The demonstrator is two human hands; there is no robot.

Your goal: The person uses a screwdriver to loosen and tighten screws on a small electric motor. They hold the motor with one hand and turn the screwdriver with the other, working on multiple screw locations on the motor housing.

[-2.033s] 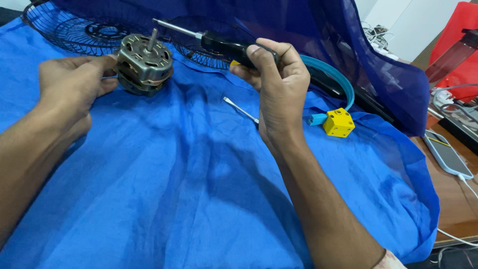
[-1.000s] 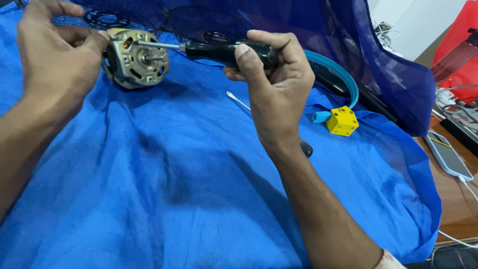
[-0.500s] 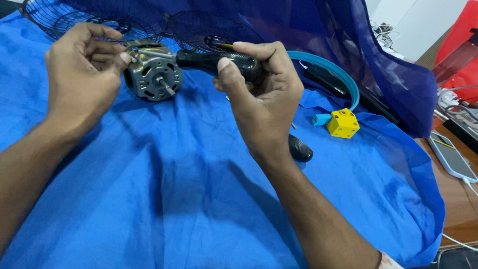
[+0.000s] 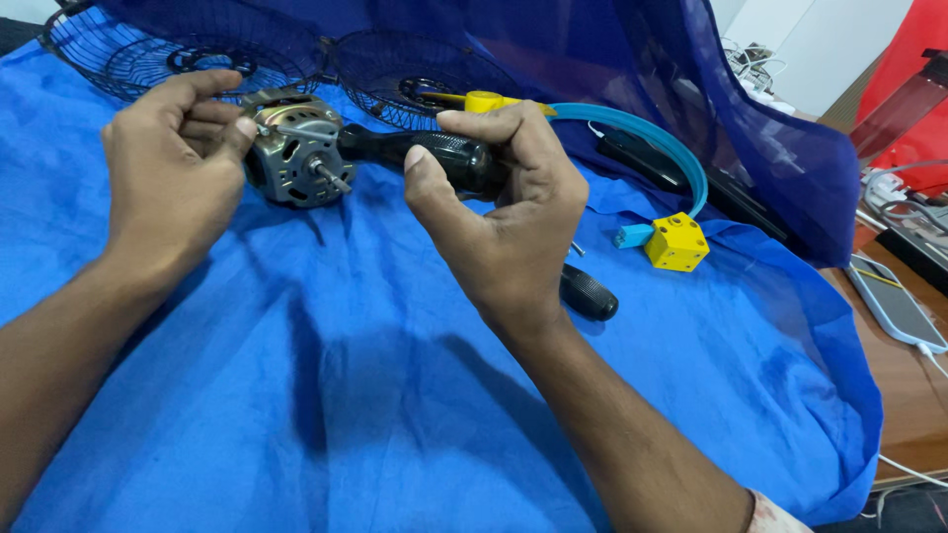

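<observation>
1. The left hand [image 4: 178, 163] curls its fingers around the small grey metal electric motor [image 4: 294, 148], holding it raised above the blue cloth [image 4: 296, 395] that covers the worktop, its shaft pointing right.
2. The right hand [image 4: 509, 212] is closed on the black-handled screwdriver [image 4: 425, 153], whose tip end meets the motor.
3. Behind them lie two dark wire fan guards [image 4: 415, 74].
4. Further right, a second black tool handle [image 4: 588, 293] rests on the cloth near a yellow plastic cube [image 4: 676, 242] joined to a curved light-blue band [image 4: 652, 138].
</observation>
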